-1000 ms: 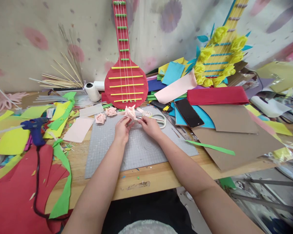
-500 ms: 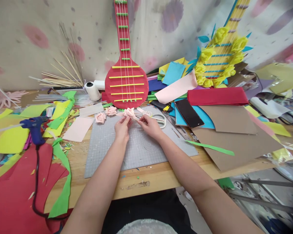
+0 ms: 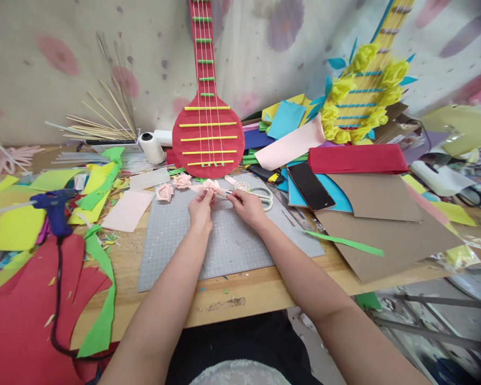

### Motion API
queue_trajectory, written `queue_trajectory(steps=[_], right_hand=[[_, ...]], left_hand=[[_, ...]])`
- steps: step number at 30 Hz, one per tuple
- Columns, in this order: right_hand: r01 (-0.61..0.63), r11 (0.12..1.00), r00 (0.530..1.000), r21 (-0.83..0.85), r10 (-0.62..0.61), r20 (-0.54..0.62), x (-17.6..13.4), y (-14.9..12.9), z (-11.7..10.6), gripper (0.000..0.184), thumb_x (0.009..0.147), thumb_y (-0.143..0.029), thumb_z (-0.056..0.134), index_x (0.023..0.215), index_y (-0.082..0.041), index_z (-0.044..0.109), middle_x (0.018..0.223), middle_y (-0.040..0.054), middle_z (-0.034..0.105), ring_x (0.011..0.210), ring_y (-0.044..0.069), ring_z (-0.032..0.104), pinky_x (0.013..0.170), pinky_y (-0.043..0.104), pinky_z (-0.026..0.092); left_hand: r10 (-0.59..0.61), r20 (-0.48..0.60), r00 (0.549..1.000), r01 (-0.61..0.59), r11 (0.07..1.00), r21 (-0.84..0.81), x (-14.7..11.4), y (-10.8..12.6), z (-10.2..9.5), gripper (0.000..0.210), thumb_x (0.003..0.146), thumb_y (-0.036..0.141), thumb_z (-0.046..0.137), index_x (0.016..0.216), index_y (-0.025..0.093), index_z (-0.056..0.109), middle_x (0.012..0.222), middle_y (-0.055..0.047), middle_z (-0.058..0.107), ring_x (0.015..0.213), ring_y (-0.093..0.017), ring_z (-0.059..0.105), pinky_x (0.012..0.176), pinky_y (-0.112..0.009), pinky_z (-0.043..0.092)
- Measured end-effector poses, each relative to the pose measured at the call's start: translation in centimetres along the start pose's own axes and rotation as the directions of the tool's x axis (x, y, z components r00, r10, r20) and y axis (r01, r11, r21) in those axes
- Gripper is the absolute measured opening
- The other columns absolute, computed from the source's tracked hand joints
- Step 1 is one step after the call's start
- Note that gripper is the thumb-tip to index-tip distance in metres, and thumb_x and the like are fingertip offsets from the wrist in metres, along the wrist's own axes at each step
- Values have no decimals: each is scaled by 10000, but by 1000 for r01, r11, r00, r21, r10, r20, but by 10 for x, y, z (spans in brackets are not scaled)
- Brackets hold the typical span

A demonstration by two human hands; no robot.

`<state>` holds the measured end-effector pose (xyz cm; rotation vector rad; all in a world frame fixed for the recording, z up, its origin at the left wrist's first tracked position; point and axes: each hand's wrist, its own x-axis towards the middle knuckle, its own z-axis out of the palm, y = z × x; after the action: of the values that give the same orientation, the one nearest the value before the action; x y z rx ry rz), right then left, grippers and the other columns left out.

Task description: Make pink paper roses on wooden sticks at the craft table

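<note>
Holding: left hand (image 3: 200, 213), fingers clamped on pale-pink ruffled paper flower (image 3: 211, 185) over grey gridded flat mat (image 3: 176, 240) | right hand (image 3: 248, 207) beside it, fingertips bunched, grip unclear | risk: overtight pinching could crush petals

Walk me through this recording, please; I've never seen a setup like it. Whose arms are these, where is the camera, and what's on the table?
There is no machine: these are a person's own bare arms. One head-worn camera takes every picture, looking forward and down.

The left hand holds a pale pink flower. The right hand is beside it; what its fingertips pinch is too small to tell.

Beneath is a grey gridded mat on a wooden table. Two similar flowers lie left of the held one, scissors by the right hand. A blue glue gun is far left, a phone right. Behind stands a red stringed craft instrument.
</note>
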<state>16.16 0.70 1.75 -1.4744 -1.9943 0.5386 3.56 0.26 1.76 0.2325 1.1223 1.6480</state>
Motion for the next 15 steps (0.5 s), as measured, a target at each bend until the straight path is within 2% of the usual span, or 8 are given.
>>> queue_trajectory(steps=[5, 15], right_hand=[[29, 1000, 999, 13, -29, -24, -1, 1, 2, 215, 829, -379, 490, 851, -203, 610, 767, 9, 651, 652, 133, 557, 584, 230, 342], [29, 999, 999, -18, -29, -26, -1, 3, 5, 205, 831, -375, 490, 821, -195, 587, 768, 13, 648, 675, 140, 563, 603, 239, 342]], left_hand=[[12, -16, 1000, -11, 1000, 5, -2, 0, 1, 60, 659, 115, 667, 631, 118, 615, 623, 14, 585, 542, -47, 524, 530, -173, 423], [-21, 29, 999, 21, 1000, 14, -2, 2, -1, 45, 691, 131, 646, 666, 111, 614, 655, -3, 605, 574, -61, 563, 560, -184, 471]])
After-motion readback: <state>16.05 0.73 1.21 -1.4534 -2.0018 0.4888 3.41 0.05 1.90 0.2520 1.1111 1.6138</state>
